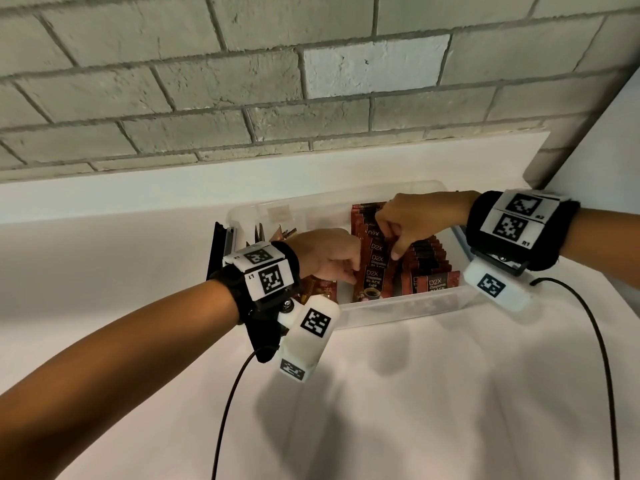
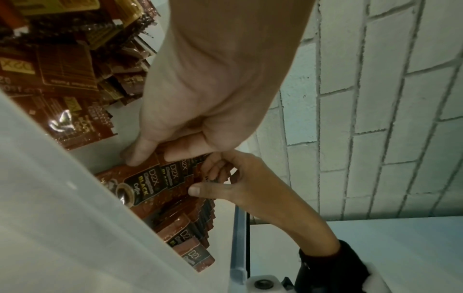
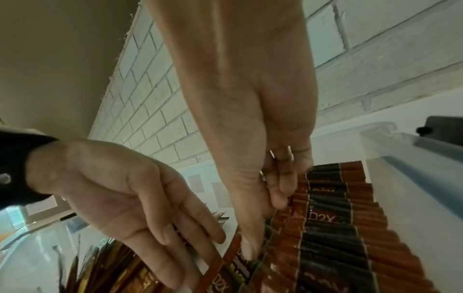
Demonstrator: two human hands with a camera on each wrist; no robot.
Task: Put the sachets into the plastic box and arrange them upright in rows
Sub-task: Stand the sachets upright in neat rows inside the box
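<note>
A clear plastic box [image 1: 398,303] stands on the white counter and holds red-brown D2X coffee sachets. An upright row of sachets [image 1: 429,268] fills its right side. A second row [image 1: 375,282] stands in the middle, leaning back. My left hand [image 1: 349,271] grips the front sachets of this middle row, thumb [image 2: 140,156] on the front face. My right hand [image 1: 389,237] pinches sachet tops further back in the same row, between thumb [image 2: 195,191] and fingers [image 3: 278,196]. Loose sachets [image 2: 62,69] lie jumbled in the box's left part.
A black object [image 1: 216,247] stands against the box's left end. A brick wall [image 1: 311,81] rises right behind the counter. A white side wall [image 1: 609,150] closes the right. Two black cables [image 1: 228,393] trail from my wrists over the counter [image 1: 415,393] in front.
</note>
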